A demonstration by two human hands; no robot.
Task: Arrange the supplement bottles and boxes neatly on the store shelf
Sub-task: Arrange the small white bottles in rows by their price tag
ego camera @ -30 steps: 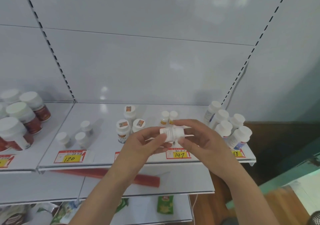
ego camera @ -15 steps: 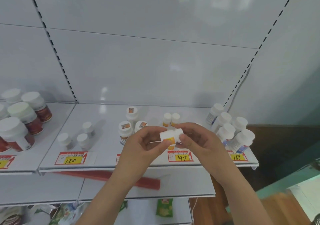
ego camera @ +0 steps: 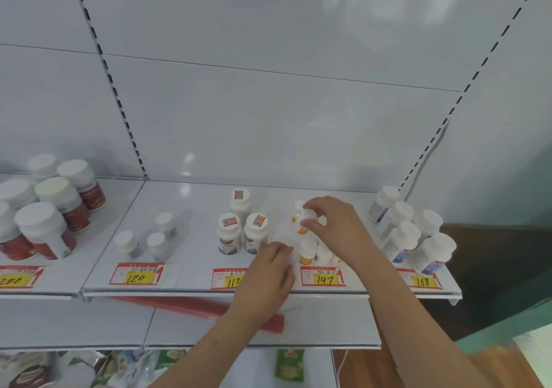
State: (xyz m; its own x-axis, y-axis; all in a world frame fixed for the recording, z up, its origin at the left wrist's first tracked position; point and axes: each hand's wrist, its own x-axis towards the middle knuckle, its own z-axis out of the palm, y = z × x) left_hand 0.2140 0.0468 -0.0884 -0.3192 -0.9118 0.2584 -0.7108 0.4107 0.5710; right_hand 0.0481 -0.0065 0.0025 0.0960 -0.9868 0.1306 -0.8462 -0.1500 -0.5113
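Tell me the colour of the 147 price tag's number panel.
Yellow, with a red border around the 147 price tag; the head view shows it.

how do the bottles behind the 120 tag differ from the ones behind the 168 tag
The bottles behind the 120 tag are small and number three, spaced apart; the bottles behind the 168 tag are taller and more numerous, five or so packed close. The first show little label colour; the second have blue-marked labels. Both groups stand upright with white caps.

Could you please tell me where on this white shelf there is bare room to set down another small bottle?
The back of the white metal shelf is bare behind the three small white-capped bottles; a bare strip separates them from the three sticker-capped white bottles. It is crowded around the small orange-labelled bottles, where the right hand and left hand work.
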